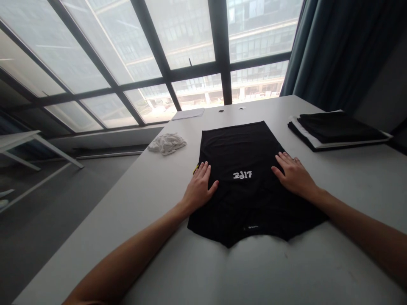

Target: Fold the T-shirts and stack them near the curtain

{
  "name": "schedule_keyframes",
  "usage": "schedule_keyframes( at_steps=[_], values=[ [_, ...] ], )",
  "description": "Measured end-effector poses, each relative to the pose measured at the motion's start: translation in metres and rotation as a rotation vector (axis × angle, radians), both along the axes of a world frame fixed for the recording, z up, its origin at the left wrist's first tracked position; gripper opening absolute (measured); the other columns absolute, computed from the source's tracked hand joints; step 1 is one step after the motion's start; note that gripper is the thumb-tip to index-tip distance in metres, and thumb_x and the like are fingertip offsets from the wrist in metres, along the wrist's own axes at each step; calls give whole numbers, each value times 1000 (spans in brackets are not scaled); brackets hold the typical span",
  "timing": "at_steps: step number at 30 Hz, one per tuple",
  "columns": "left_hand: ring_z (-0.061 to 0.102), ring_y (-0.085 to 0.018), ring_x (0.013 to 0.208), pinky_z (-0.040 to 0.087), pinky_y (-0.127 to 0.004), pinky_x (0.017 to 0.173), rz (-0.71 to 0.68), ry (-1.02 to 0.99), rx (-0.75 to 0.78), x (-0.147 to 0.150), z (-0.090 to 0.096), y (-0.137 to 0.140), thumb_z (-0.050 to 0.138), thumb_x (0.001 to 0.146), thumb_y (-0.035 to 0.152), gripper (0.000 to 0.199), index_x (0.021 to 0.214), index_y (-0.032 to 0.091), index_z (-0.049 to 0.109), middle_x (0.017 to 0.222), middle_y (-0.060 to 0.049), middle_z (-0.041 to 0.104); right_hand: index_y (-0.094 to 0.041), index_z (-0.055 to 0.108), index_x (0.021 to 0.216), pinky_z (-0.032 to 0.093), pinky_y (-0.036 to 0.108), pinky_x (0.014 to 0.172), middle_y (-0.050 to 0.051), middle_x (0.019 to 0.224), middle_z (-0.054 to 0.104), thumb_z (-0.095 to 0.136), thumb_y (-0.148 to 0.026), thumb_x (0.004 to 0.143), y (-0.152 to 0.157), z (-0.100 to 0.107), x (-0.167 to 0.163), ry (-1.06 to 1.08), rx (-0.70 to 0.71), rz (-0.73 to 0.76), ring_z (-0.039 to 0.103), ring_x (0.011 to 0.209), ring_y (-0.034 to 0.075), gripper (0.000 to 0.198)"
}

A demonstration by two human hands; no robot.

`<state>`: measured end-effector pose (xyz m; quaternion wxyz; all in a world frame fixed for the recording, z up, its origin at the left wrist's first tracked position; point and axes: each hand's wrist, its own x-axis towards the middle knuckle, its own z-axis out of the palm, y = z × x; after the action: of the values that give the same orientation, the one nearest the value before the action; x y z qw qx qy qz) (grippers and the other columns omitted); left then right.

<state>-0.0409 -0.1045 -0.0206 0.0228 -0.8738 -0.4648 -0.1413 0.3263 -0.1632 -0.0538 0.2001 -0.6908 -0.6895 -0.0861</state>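
Note:
A black T-shirt lies spread on the white table, its neckline toward me and its hem toward the window. White lettering, upside down from here, shows on its chest, and a small label sits inside the collar. On the shirt's left edge my left hand rests flat, fingers stretched out and thumb apart. My right hand lies likewise on the right edge, fingers extended. Neither hand grips the cloth. Something small and yellow pokes out beside my left fingertips; I cannot make out what it is.
A crumpled white cloth lies on the table to the left. Folded black and white garments are stacked at the right. Papers lie at the far edge, before the large windows. A blue curtain hangs at the right.

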Motion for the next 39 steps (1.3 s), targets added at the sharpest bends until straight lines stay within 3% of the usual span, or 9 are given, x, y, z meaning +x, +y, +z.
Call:
schedule_keyframes(
  at_steps=[5, 17, 31, 39],
  values=[
    [20, -32, 155, 23, -50, 126, -52, 79, -130, 3, -9, 0, 45, 99, 56, 77, 155, 4, 37, 165, -22, 27, -7, 51, 147, 30, 54, 121, 19, 157, 44, 35, -46, 103, 1, -4, -1, -12, -73, 9, 36, 150, 32, 62],
    [17, -32, 156, 22, -52, 125, -91, 88, -107, 1, -11, 0, 42, 99, 65, 82, 157, 7, 35, 166, -20, 25, -7, 52, 147, 29, 54, 122, 20, 158, 43, 37, -46, 102, 0, -2, -3, -2, -121, -6, 35, 150, 33, 61],
    [18, -31, 156, 21, -48, 127, -76, 103, -117, 2, -11, 1, 42, 101, 58, 77, 156, 5, 37, 166, -19, 27, -7, 52, 146, 28, 54, 122, 20, 158, 43, 38, -44, 102, 1, -4, -2, -9, -113, -8, 36, 149, 33, 60],
    [19, -26, 156, 21, -45, 127, -166, -33, -75, 4, 8, -9, 42, 103, 48, 66, 159, 14, 34, 168, -10, 26, -7, 52, 146, 29, 55, 121, 20, 157, 44, 38, -45, 102, 2, -6, 0, -5, -105, 0, 37, 149, 33, 60]
  ],
)
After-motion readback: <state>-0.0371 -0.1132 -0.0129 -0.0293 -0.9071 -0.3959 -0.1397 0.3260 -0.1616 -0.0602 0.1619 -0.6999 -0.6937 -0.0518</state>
